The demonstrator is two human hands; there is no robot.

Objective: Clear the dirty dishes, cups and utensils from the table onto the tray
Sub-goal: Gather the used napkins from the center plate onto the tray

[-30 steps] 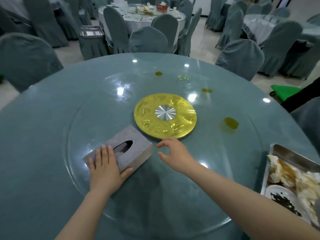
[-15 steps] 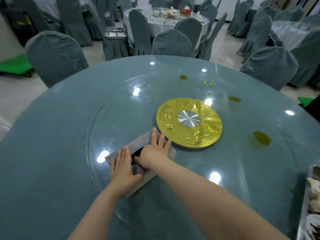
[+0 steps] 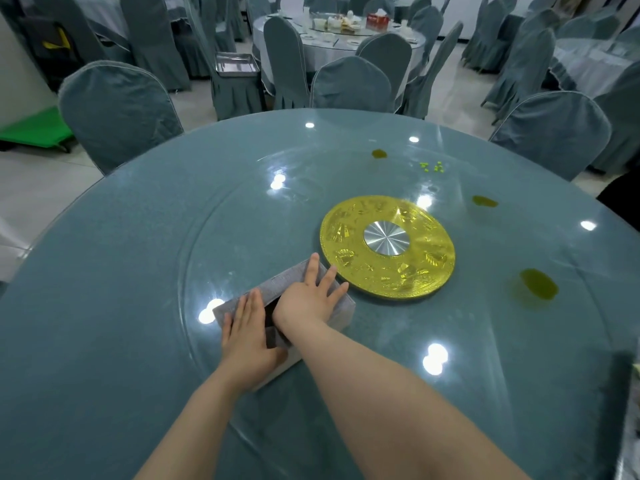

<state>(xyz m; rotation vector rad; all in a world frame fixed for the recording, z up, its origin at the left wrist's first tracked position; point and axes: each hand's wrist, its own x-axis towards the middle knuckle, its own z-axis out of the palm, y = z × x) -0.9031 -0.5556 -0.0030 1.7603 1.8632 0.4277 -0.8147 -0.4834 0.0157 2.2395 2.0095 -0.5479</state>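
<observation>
Table (image 3: 104,271): round, glass-topped, oily spills (image 3: 538,284) toward far right | tissue box (image 3: 277,289): on glass turntable, just beside gold disc (image 3: 386,244), apart from table edge | left hand (image 3: 247,336): fingers straight, flat on box's near end | right hand (image 3: 308,297): fingers spread flat over box's top | tray (image 3: 635,375): barely a sliver at right edge

Tissue box (image 3: 277,292) slot — mostly under hands.
</observation>
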